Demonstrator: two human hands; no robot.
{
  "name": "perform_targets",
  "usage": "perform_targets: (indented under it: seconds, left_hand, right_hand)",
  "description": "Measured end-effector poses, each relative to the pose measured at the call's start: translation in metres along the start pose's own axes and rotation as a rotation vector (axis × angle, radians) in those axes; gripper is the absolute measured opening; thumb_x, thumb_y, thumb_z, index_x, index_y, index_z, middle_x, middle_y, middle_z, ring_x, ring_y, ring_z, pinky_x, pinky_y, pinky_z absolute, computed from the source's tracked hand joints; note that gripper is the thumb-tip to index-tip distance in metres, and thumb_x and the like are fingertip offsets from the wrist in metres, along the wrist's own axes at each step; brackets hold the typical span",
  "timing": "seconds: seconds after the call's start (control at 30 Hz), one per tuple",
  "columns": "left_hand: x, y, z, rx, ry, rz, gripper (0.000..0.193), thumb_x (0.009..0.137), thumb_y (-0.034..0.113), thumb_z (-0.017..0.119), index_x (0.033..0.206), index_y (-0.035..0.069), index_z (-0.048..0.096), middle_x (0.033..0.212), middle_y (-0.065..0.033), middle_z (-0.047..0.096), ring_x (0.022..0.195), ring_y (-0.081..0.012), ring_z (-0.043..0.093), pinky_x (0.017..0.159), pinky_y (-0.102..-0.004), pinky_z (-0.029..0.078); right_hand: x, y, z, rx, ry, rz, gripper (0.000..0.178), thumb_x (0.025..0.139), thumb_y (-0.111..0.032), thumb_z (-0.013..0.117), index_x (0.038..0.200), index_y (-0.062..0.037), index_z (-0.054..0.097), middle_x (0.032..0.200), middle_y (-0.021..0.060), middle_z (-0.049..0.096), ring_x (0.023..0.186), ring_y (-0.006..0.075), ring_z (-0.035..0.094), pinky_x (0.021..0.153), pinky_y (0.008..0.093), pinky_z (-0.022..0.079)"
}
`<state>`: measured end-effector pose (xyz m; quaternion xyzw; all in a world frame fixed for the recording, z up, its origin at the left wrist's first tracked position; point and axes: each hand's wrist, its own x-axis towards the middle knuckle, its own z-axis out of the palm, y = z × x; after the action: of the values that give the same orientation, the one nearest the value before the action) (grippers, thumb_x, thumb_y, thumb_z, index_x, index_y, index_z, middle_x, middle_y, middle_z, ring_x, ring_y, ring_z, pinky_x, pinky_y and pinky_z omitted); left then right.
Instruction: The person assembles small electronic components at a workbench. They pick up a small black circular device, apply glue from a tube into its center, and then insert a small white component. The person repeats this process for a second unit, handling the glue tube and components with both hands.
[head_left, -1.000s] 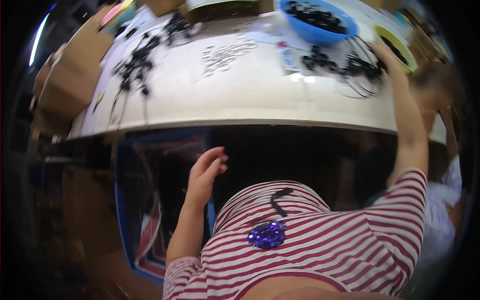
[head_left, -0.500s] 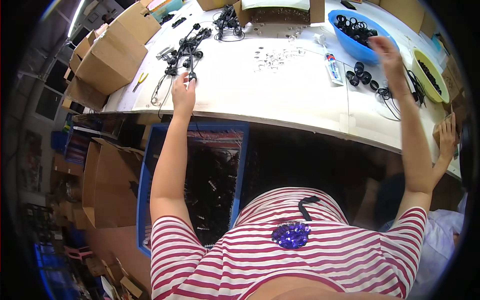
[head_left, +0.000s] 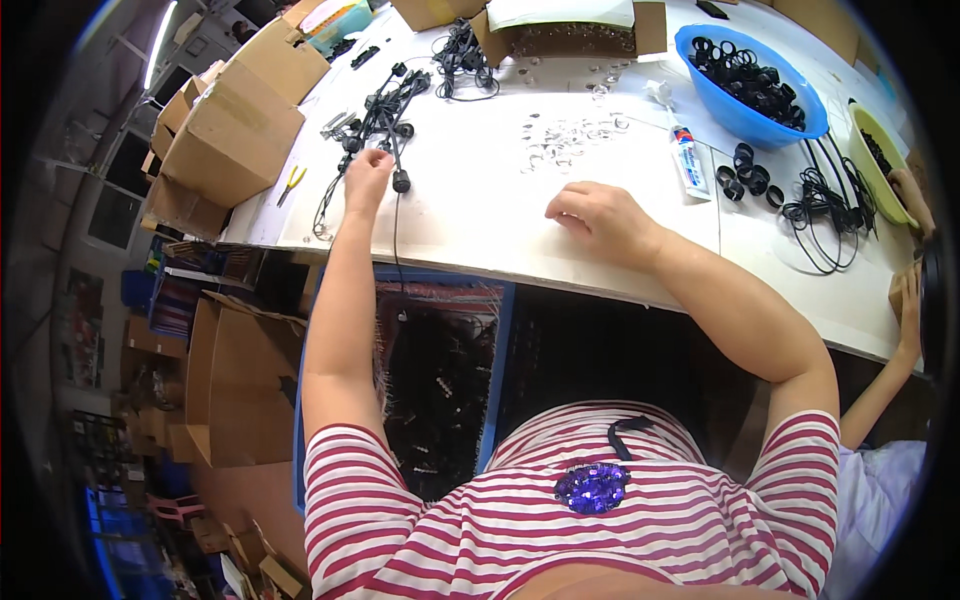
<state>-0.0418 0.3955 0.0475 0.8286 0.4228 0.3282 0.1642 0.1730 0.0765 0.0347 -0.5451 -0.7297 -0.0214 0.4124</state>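
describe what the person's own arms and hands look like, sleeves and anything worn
Both the left hand and the right hand are bare: no gloves, and no rings or watch can be made out. The forearms are uncovered too. Short sleeves of a red-and-white striped shirt end above the elbows.

A person in a striped shirt leans over a white table (head_left: 470, 235). The left hand (head_left: 366, 172), in the upper left of the frame, pinches a black cable (head_left: 397, 150) from a bunch of cables. The right hand (head_left: 598, 220) rests curled on the table near the middle. A blue bowl (head_left: 752, 118) of black rings sits at the upper right. Cardboard boxes (head_left: 228, 125) stand at the upper left.
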Motion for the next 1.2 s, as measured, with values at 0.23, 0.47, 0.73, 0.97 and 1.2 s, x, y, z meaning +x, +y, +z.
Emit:
perform_targets:
  seconds: [0.23,0.47,0.73,0.97,1.2]
  left_hand:
    - [0.066,-0.049,0.006,0.571,0.127,-0.078,0.035,0.083,0.022,0.053,0.115,0.010,0.050,0.110,-0.0152,0.056,0.105,-0.0334,0.051,0.088,-0.0476,0.038]
    - [0.097,-0.050,0.022,0.614,0.021,-0.255,0.045,0.085,0.027,0.052,0.125,0.009,0.041,0.114,-0.0162,0.054,0.109,-0.0340,0.049,0.089,-0.0486,0.036]
    - [0.108,-0.053,0.027,0.716,-0.109,-0.242,0.033,0.081,0.035,0.053,0.105,0.013,0.063,0.110,-0.0150,0.058,0.106,-0.0349,0.051,0.085,-0.0460,0.042]
    - [0.113,-0.070,-0.001,0.127,0.171,-0.048,0.031,0.083,0.027,0.050,0.089,-0.001,0.063,0.070,-0.0117,0.062,0.068,-0.0217,0.059,0.061,-0.0337,0.044]
    - [0.059,0.023,-0.066,-0.617,0.329,0.048,0.019,0.087,0.019,0.051,0.087,0.002,0.057,0.063,0.0028,0.046,0.056,-0.0052,0.039,0.050,-0.0212,0.030]
  right_hand:
    - [0.006,0.000,-0.002,0.103,-0.005,0.019,0.010,0.073,-0.003,0.056,0.081,-0.0075,0.059,0.079,0.0066,0.060,0.076,0.0246,0.059,0.066,0.0332,0.049]
    - [0.005,0.003,-0.004,0.167,-0.059,0.076,0.008,0.075,-0.004,0.058,0.082,-0.0078,0.058,0.079,0.0064,0.060,0.076,0.0257,0.059,0.067,0.0350,0.047]
    - [0.003,0.008,0.001,0.149,-0.083,0.075,0.008,0.075,-0.003,0.059,0.083,-0.0072,0.058,0.077,0.0064,0.059,0.073,0.0262,0.058,0.067,0.0359,0.046]
    - [0.004,0.003,-0.004,0.187,-0.095,0.127,0.008,0.077,-0.006,0.057,0.085,-0.0072,0.059,0.083,0.0078,0.061,0.079,0.0267,0.058,0.069,0.0350,0.047]
    - [0.003,0.018,-0.004,0.153,-0.013,0.159,0.009,0.076,-0.005,0.058,0.085,-0.0066,0.060,0.082,0.0088,0.061,0.077,0.0254,0.059,0.069,0.0331,0.048]
